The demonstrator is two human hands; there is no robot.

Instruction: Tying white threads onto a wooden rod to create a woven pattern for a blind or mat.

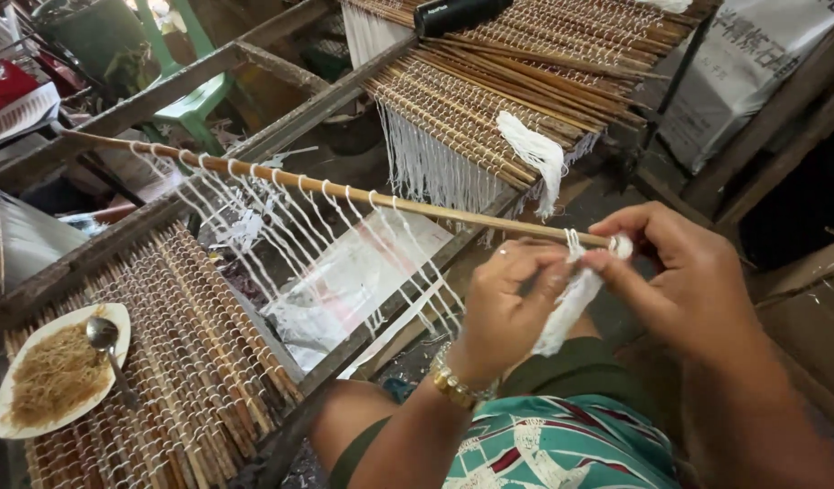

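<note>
A long thin stick (345, 190) runs from the upper left of the frame down to the hands in the right middle. Many loops of white string (281, 226) hang from it in a row. The right hand (689, 281) is closed on the near end of the stick, where a little knot of string sits at the fingertips. The left hand (503, 303) is just beside it, with its fingers pinched shut on a soft bunch of white threads (566, 308) that hangs down between both hands. A gold bracelet (453, 385) sits on the left wrist.

Under the stick is a wooden frame (254, 145) with old grey bars. In the lower left lies a mat of thin brown sticks (200, 362) tied with string. On that mat rests a white plate (118, 326) with what looks like noodles, though it is hard to be sure, and a metal spoon (105, 340) lies on it.

At the top middle is a second stick mat (471, 109) with a white fringe (435, 167) hanging off its edge. A loose tuft of white thread (535, 149) lies on top of it. A black tube-shaped thing (458, 14) sits at the top edge. A green plastic stool (195, 91) stands in the upper left, behind the frame. A clear plastic sheet (354, 281) lies below the strings. A big white sack (752, 63) leans in the upper right.
</note>
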